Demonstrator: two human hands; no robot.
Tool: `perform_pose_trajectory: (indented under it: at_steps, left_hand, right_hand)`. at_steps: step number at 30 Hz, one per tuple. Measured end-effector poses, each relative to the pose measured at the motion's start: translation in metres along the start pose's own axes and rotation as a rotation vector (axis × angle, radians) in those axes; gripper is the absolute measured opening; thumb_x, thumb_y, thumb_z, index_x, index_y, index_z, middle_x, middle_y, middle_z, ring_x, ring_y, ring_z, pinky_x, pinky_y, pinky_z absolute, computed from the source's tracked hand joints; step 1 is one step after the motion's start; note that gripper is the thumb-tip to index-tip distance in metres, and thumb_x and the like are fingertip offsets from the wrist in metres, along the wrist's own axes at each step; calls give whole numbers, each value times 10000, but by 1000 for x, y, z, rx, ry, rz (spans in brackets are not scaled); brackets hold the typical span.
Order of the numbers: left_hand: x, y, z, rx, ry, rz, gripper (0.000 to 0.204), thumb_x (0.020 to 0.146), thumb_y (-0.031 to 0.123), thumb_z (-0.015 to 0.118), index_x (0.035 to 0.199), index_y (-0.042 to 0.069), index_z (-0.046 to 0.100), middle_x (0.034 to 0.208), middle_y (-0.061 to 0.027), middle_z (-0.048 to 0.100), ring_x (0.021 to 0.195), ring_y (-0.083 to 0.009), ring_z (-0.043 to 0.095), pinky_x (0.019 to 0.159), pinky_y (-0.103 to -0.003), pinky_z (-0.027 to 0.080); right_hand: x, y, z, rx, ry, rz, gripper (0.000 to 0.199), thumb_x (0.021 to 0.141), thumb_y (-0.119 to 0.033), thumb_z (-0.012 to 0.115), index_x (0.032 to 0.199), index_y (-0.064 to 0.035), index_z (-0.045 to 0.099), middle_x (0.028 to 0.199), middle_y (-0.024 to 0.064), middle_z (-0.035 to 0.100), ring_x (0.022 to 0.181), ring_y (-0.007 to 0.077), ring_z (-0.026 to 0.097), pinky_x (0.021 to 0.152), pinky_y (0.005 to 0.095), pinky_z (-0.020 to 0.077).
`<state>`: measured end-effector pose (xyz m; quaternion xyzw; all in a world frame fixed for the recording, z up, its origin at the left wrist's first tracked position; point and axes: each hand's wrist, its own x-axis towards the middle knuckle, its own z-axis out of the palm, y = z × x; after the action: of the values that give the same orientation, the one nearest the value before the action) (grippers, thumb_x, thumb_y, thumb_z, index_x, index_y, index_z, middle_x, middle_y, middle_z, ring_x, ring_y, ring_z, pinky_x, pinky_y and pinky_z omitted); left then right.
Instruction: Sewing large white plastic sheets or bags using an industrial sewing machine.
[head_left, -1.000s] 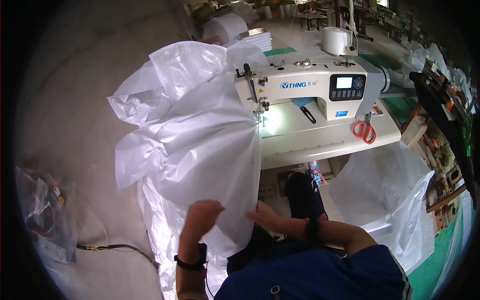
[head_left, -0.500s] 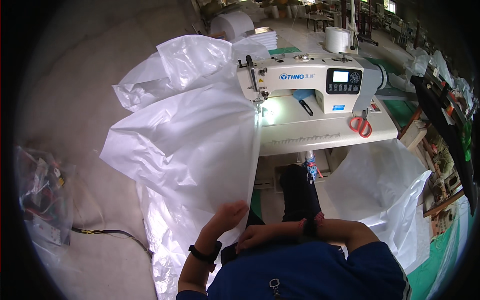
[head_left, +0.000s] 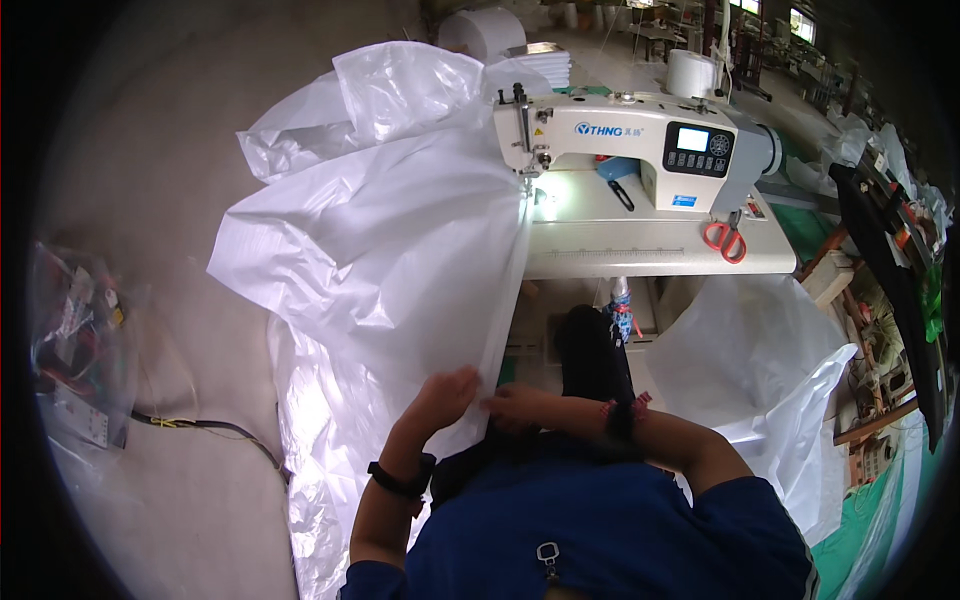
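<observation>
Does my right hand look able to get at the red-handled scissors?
Likely yes, with a stretch: the scissors lie uncovered on the white sewing table, and nothing seems to block your right hand.

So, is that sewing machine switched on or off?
On: the sewing machine has a lit screen and a bright white glow near its left end.

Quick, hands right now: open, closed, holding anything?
Left hand: curled near the edge of the white sheet; grip unclear.
Right hand: curled near that edge too; grip unclear.
</observation>
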<state>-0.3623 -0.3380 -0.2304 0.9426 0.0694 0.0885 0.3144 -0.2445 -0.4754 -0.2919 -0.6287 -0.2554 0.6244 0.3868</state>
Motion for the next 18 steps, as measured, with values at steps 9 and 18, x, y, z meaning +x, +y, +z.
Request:
perform_pose_trajectory:
  at_steps: [9,18]
  left_hand:
    - [-5,-21,-43,-49,102,-149,170,836,168,517,890,14,566,737,-190,582,698,-342,585,626,-378,455]
    - [-2,-6,-62,-467,-64,-156,97,845,93,569,813,4,588,670,17,523,649,-60,457,586,-226,392]
  right_hand:
    - [-29,-35,5,-329,-3,-132,375,853,-330,528,861,35,613,726,119,644,582,208,634,524,321,523]
    - [-20,-65,27,65,12,-300,312,860,-267,536,960,27,562,805,115,636,513,160,591,437,272,491]
